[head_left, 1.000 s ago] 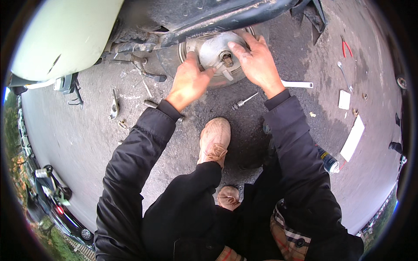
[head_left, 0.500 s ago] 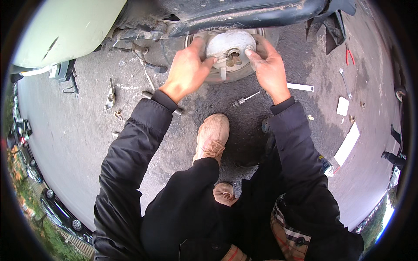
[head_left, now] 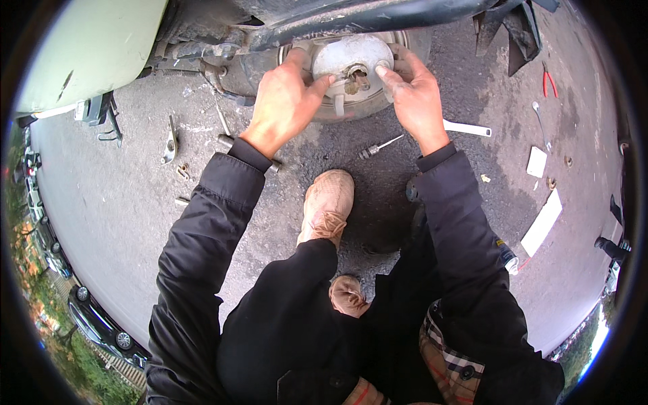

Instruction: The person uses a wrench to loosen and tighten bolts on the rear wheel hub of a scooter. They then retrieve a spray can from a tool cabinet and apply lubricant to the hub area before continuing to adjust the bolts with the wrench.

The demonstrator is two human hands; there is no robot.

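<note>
My left hand [head_left: 286,96] and my right hand [head_left: 414,100] grip opposite sides of a silver brake drum cover [head_left: 352,51] at the hub of a wheel [head_left: 368,111]. Both thumbs press on the cover's near face, while the other fingers curl behind its edge, partly hidden. Between the thumbs, a rusty, greasy shaft end [head_left: 358,84] sticks out of the cover. I cannot tell whether the cover is fully seated in the wheel. Dark smudges mark the fingers of my right hand.
The vehicle's dark frame [head_left: 364,19] hangs just above my hands, its pale body panel [head_left: 88,54] to the left. On the ground lie a screwdriver [head_left: 381,146], a wrench [head_left: 467,128], red-handled pliers [head_left: 549,81], a white sheet [head_left: 542,223] and a spray can [head_left: 507,258].
The view has shifted slightly, so the wheel, cover and vehicle sit a little higher and further left. Both hands keep their hold on the cover.
</note>
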